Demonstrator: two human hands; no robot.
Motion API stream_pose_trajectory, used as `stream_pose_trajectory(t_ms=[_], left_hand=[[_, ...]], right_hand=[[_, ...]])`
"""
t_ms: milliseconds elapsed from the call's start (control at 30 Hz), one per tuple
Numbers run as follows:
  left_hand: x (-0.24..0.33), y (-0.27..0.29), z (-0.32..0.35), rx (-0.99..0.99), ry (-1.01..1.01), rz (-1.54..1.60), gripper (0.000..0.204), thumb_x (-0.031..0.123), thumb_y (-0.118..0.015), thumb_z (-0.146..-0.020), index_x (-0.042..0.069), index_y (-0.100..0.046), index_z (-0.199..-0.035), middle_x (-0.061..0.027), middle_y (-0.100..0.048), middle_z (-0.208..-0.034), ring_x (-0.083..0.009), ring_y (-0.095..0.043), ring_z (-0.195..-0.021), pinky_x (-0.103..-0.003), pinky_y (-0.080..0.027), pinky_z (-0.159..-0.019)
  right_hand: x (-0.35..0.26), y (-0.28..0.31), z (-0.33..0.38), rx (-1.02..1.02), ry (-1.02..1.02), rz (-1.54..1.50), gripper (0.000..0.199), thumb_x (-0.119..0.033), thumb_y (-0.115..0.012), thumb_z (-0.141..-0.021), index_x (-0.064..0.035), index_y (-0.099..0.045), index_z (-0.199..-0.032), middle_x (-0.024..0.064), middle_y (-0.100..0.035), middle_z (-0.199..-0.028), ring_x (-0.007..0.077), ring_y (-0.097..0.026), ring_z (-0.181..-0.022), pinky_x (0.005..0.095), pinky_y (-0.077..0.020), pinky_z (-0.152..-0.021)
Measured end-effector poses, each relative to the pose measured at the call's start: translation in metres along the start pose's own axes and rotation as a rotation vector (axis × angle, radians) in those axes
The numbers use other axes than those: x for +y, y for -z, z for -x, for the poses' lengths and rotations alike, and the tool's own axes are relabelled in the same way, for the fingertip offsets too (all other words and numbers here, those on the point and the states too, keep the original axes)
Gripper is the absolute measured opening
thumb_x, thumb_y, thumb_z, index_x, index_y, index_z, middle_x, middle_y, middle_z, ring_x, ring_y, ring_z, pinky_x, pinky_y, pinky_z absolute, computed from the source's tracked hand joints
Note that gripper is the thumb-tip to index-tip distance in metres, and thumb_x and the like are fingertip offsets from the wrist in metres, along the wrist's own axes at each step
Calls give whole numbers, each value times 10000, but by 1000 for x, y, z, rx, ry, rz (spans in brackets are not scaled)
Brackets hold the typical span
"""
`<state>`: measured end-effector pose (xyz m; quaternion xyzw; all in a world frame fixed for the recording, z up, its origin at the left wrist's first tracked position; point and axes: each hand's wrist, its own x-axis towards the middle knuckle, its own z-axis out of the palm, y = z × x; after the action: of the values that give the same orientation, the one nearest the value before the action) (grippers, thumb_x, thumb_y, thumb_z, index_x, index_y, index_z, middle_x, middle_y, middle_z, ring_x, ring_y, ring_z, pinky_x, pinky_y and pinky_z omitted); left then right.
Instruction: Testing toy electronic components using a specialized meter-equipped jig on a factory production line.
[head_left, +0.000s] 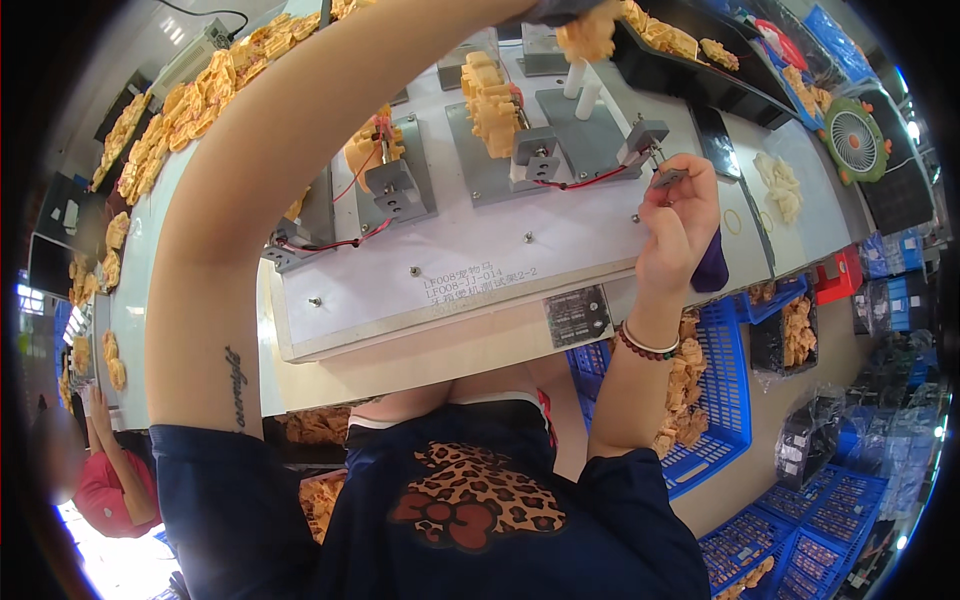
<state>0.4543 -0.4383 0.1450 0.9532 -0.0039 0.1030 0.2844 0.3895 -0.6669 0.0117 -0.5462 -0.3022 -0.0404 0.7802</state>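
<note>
My left arm reaches across to the top edge, where my left hand (553, 10), in a dark glove, is partly cut off. It is against a yellow-orange plastic part (588, 35) above two white posts (588, 100) of a grey fixture; its fingertips are mostly hidden. My right hand (680, 225) is closed, pinching the small grey end piece (668, 178) of a metal rod on the fixture's grey block (643, 140). Left of these, another fixture carries a toothed yellow plastic assembly (490, 105), with a similar one (372, 150) farther left.
The fixtures stand on a white board (470, 250) with red wires and screws. A black tray of yellow parts (690, 75), a green fan (855, 140) and pale gloves (778, 185) lie right. Blue baskets (735, 370) stand below. Another person (115, 490) sits at far left.
</note>
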Motion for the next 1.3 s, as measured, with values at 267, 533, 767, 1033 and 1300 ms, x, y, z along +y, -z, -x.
stream_pose_trajectory(t_ms=[267,533,767,1033,1300], left_hand=[[104,-16,71,-341,-59,-1091,214,201,-513,-900,32,-643,-909,-174,-677,-949,-347,-662,-922,-421,-523,-768],[13,-64,58,-307,-297,-626,354,206,-470,-952,199,-498,-1306,-115,-498,-1245,-304,-599,-1093,-398,-519,-889],[71,-2,150,136,-229,-594,237,247,-517,-911,120,-596,-1094,-86,-661,-886,-280,-667,-854,-373,-513,-686],[32,24,336,369,-303,-292,270,186,-756,-669,10,-672,-855,-37,-500,-574,-201,-495,-472,-324,-377,-447],[-35,-34,360,553,249,-375,121,97,-729,-727,56,-646,-805,-83,-599,-769,-284,-552,-685,-380,-443,-623]], right_hand=[[-3,1,0,5,17,2,350,48,-518,-629,-9,-519,-974,3,-455,-815,76,-421,-721,190,-354,-636],[1,-1,0,8,9,-38,340,56,-477,-651,-10,-520,-982,8,-465,-837,68,-436,-717,189,-387,-582],[-9,-2,-2,-33,-5,199,510,59,-571,-739,-37,-477,-1231,-31,-455,-668,40,-406,-581,179,-336,-539],[5,19,8,-46,113,739,107,-43,-649,-732,-12,-564,-674,15,-443,-575,84,-405,-518,238,-303,-480],[12,27,9,-141,187,848,165,-17,-636,-709,-7,-489,-633,45,-447,-571,127,-399,-498,258,-296,-460]])
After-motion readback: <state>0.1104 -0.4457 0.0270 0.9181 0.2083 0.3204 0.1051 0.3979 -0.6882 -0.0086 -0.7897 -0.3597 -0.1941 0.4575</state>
